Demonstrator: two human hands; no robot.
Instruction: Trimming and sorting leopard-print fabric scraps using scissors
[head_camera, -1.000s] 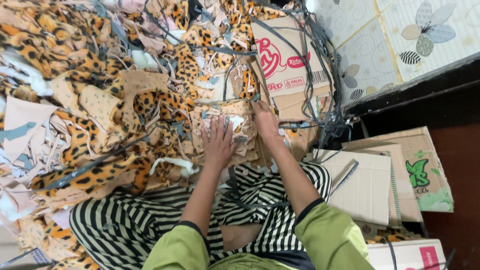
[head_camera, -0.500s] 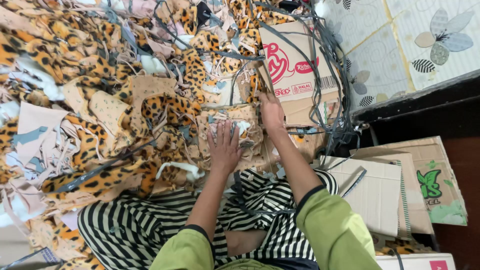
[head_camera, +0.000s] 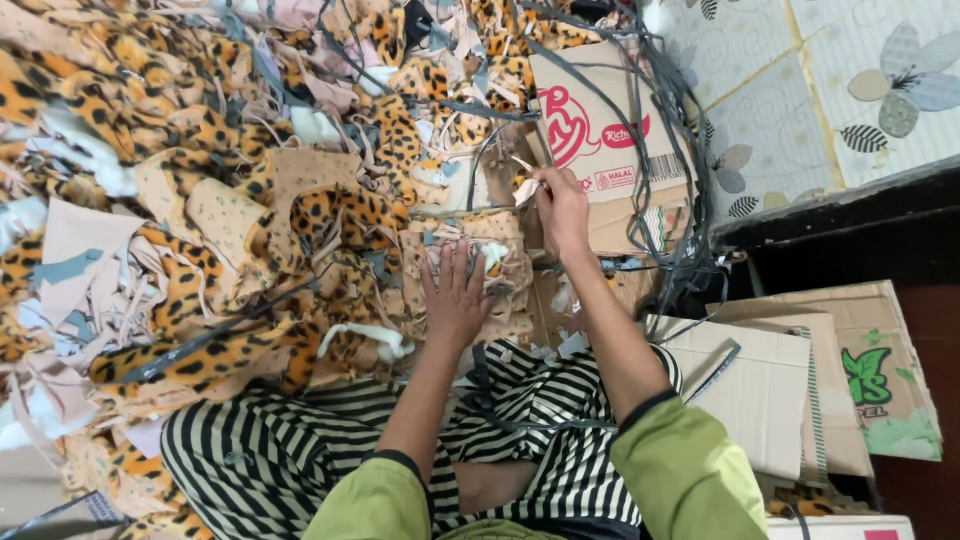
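At nine o'clock, leopard-print scraps (head_camera: 210, 250) lie heaped. Centre: left hand (head_camera: 455, 300), fingers spread, presses flat on a beige stack (head_camera: 500, 260), steadying it. At one o'clock, right hand (head_camera: 560, 205) pinches a pale scrap (head_camera: 525, 188) beside a carton (head_camera: 600, 140).

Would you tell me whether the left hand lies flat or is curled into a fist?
Flat: the left hand rests palm-down, fingers spread, on the beige fabric pile.
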